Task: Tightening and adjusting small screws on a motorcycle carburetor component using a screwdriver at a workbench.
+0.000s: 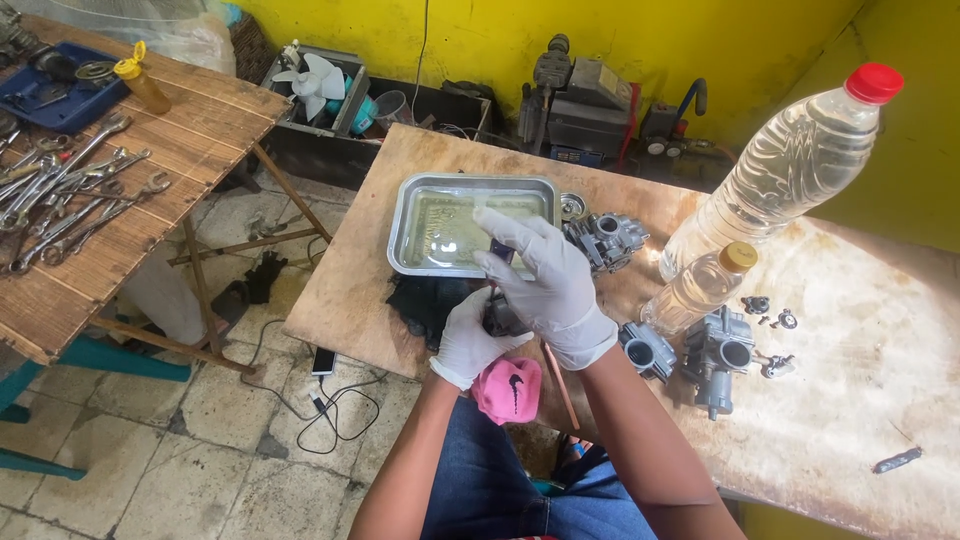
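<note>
White gloves on the left hand (pixel 470 340) and right hand (pixel 545 280); silver tray (pixel 405 225) just beyond them; pink cloth (pixel 507 390) below; red-capped clear bottle (pixel 790 165) to the right, yellow-capped bottle (pixel 700 285) nearer
</note>
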